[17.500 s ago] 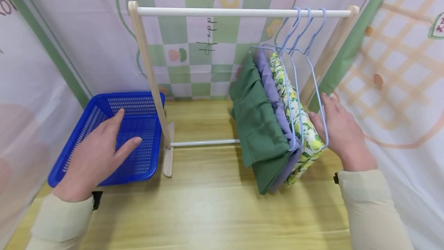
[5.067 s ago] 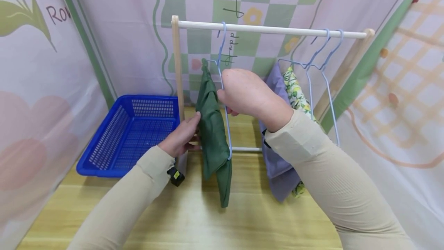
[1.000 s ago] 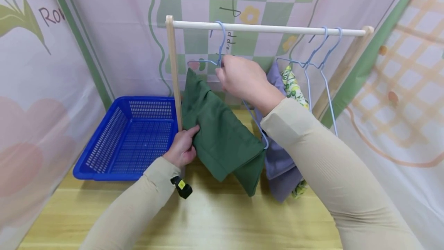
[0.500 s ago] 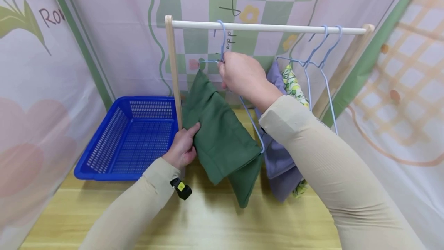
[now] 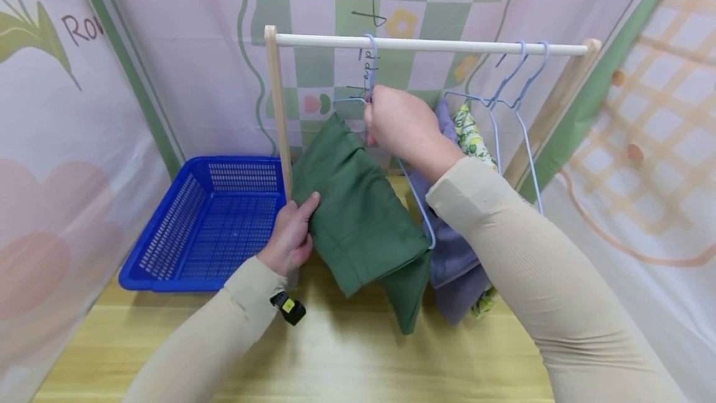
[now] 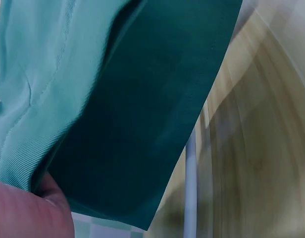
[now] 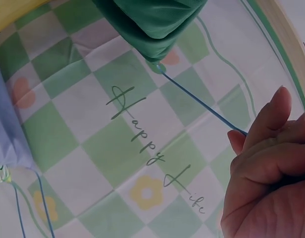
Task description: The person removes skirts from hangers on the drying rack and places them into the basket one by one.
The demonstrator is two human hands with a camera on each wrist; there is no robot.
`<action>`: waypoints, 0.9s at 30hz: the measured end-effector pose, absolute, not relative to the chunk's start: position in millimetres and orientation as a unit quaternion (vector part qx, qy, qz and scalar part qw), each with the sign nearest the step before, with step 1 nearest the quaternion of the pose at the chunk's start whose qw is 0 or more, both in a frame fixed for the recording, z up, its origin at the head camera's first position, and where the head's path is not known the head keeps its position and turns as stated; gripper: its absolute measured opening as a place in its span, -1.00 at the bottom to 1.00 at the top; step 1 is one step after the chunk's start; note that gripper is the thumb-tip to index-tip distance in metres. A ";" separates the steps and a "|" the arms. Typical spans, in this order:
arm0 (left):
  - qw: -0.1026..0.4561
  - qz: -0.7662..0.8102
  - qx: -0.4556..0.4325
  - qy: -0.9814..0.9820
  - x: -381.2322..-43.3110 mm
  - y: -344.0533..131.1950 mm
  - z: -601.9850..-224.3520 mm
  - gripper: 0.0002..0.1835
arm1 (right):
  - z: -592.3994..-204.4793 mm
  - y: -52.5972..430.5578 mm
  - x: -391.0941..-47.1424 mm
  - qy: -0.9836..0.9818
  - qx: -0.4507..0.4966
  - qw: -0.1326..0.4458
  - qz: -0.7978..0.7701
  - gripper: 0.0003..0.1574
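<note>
A green folded cloth (image 5: 358, 222) hangs over a light-blue wire hanger (image 5: 373, 64), whose hook sits over the rack's white rail (image 5: 436, 45). Up at the hanger's neck, my right hand (image 5: 405, 126) grips the wire with curled fingers. My left hand (image 5: 289, 234) pinches the cloth's left edge beside the rack's left post. The left wrist view shows the fold of the cloth (image 6: 137, 114) hanging partly apart, with part of my left hand (image 6: 36, 210) at its edge. Thin wire (image 7: 197, 99) runs from the cloth to my right hand (image 7: 271, 173).
Further right hang a lilac cloth (image 5: 447, 257) and a lemon-print cloth (image 5: 470, 135), each on a blue hanger, partly behind my right arm. A blue plastic basket (image 5: 131, 266) stands on the wooden table (image 5: 335, 359) left of the rack's left post (image 5: 278, 111).
The green cloth has come leftward along the rail from beside the other two and been turned to face forward. Within the last half second its hanger slid slightly right with my right hand.
</note>
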State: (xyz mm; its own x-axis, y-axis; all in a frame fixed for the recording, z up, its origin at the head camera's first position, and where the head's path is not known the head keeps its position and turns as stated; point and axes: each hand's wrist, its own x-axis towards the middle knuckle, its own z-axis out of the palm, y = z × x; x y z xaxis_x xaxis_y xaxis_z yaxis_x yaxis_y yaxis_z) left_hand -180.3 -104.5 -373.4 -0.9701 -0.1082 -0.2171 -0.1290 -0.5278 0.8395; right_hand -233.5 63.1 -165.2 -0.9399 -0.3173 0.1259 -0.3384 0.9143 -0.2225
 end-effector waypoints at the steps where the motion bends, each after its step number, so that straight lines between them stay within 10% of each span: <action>1: 0.001 0.864 -0.114 0.490 -180.2 -104.1 -373.2 -0.42 | -165.4 64.2 -233.8 -0.978 0.167 0.044 0.120 -0.61; 27: -0.032 0.872 -0.015 0.488 -166.6 -102.8 -344.7 -0.60 | -169.7 81.1 -241.4 -0.980 0.155 0.042 0.121 -0.54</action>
